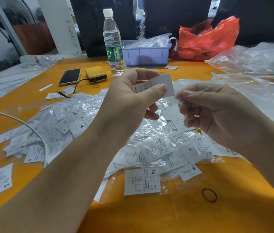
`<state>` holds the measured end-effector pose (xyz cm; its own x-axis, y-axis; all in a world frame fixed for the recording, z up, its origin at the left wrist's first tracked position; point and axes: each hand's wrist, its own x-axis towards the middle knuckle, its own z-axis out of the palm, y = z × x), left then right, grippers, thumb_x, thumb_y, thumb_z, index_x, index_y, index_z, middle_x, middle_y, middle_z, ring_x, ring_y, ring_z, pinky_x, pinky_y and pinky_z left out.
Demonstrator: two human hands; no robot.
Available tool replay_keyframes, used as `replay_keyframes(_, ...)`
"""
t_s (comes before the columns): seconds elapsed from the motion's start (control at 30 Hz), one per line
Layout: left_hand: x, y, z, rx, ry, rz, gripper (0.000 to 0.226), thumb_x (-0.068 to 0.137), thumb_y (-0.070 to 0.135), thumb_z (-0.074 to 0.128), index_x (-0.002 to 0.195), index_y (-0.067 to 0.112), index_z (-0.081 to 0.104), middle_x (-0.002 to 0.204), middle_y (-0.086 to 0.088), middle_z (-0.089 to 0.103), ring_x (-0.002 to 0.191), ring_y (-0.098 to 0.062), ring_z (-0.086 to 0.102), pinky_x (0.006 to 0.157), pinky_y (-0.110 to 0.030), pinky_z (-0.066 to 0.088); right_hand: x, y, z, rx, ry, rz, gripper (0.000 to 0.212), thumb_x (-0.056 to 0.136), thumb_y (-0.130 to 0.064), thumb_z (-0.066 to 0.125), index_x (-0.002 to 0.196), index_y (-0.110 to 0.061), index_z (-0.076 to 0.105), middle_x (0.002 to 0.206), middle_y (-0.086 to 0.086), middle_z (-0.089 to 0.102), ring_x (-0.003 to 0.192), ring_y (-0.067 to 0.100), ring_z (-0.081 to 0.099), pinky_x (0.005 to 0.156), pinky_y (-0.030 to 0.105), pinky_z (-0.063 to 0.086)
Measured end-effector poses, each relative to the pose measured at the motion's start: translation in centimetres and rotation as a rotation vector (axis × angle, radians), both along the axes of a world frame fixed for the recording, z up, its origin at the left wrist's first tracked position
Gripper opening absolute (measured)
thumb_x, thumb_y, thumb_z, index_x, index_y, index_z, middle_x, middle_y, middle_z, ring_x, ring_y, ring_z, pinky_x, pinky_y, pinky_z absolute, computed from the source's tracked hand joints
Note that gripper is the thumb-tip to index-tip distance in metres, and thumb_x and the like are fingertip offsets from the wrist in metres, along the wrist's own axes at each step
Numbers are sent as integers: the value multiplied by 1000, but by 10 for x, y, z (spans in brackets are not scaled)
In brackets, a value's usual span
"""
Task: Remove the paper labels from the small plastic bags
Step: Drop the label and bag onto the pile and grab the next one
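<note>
1. While pinching a white paper label [156,85] between thumb and curled fingers, left hand [129,105] raised above the table [149,216], label printed side partly hidden behind the thumb.
2. Just beside it, right hand [217,113] with fingers curled round a small clear plastic bag [182,105], bag crumpled and hard to make out; label's right edge close to the bag, contact not discernible.
3. Below both hands, a loose heap of bagged labels [149,148] spread over the orange table, sizes XL, S and XS readable on several.
4. Near the front edge, one bagged XL label [142,181] lying flat, and a black rubber band [209,195] to its right.
5. At left, a white cable [32,130] curving across the heap.
6. Farther back, a dark smartphone [70,76] beside a yellow power bank [96,74], then an upright water bottle [113,42] with green wrapper.
7. Behind the bottle, a lilac plastic bin [147,54] holding clear bags, a red plastic bag [207,37] to its right.
8. At far right, large clear plastic sheets [254,61] piled on the table.
</note>
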<state>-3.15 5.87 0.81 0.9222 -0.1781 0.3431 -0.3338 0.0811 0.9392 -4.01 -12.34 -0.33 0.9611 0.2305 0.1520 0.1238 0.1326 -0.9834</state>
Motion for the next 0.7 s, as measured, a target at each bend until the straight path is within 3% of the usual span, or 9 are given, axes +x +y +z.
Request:
replay_keyframes(0.43, 2, 1, -1, -5, -5, 28, 17, 82, 9, 72, 95, 19, 66, 77, -3, 61, 53, -9, 56, 49, -27, 52, -1, 1, 0, -34, -38, -41, 19, 71, -23, 63, 80, -8, 70, 65, 4, 63, 59, 14, 53, 49, 22, 46)
replay_keyframes(0.7, -3, -1, -2, 154, -105, 147, 18, 85, 11, 73, 95, 22, 64, 76, -2, 61, 55, -8, 59, 51, -24, 54, -3, 2, 0, -20, -63, -9, 14, 71, -21, 65, 77, -12, 71, 65, 6, 63, 58, 15, 54, 50, 23, 48)
